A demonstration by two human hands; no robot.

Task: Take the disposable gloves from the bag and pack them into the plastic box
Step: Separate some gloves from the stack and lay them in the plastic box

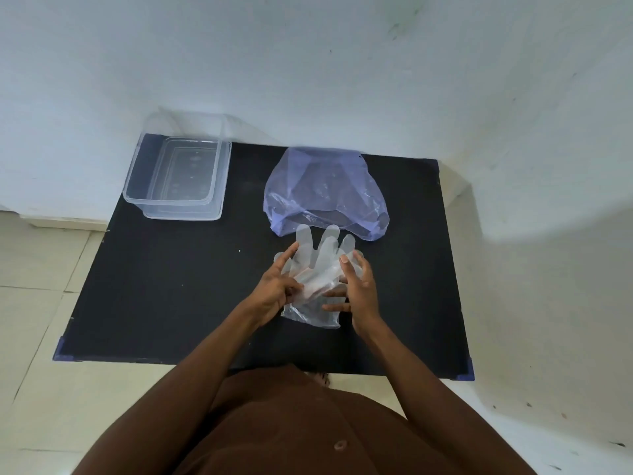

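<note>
The thin, clear, crinkled disposable gloves [317, 272] lie on the black table top [164, 296] between both hands, finger ends pointing away toward the limp blue-tinted plastic bag [325, 186] and cuffs toward the person, so their long axis runs near to far. The left hand [277, 289] pinches their left edge and the right hand [359, 289] rests spread-fingered on the right, seemingly pressing more than gripping. The clear rectangular plastic box [178, 176] sits open, well apart at far left, nearer the left hand.
</note>
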